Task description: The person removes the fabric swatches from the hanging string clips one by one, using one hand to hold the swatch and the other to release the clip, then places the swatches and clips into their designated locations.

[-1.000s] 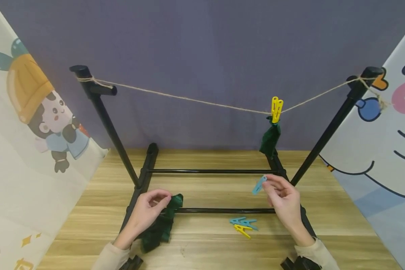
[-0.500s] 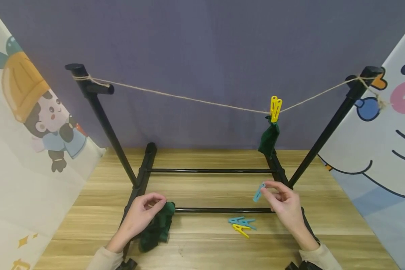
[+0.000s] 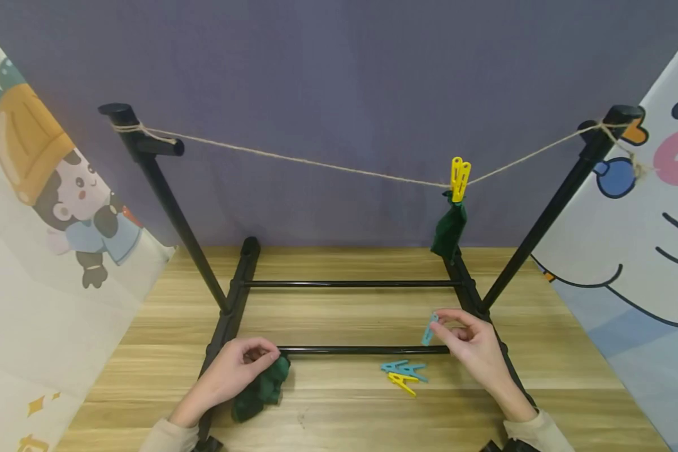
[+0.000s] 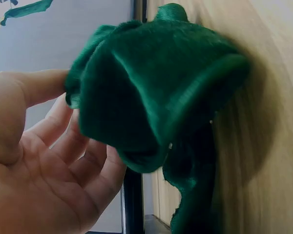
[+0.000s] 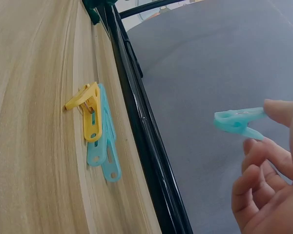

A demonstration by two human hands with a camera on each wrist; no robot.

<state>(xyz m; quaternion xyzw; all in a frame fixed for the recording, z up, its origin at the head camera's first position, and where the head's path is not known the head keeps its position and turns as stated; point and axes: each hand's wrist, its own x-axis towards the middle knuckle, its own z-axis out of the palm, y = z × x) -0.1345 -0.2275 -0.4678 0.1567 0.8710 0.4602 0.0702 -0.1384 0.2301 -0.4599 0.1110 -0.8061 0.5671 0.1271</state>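
Observation:
My left hand [image 3: 238, 370] pinches a crumpled dark green velvety cloth [image 4: 161, 83] by its upper edge; the lower part hangs down to the tabletop. Between thumb and fingertips, my right hand [image 3: 474, 348] holds a blue clothespin [image 5: 239, 120] by its handle ends, its tip pointing away from the palm. On the wood, left of that hand, lies a small pile of blue clothespins [image 3: 412, 370] with a yellow clothespin [image 3: 402, 382] on top. A second green cloth [image 3: 450, 229] hangs from the twine line [image 3: 316, 165], clipped by yellow clothespin [image 3: 459, 179].
A black pipe frame stands on the wooden table [image 3: 339, 414]. Its left post [image 3: 175, 213] and right post [image 3: 548, 220] carry the twine. Low crossbars, including the front crossbar [image 3: 367, 349], run between the sides. A grey-blue backdrop [image 3: 328, 75] rises behind.
My left hand has lowered with the green cloth, which now bunches lower near the table. My right hand has come slightly down and left, still holding the blue clothespin.

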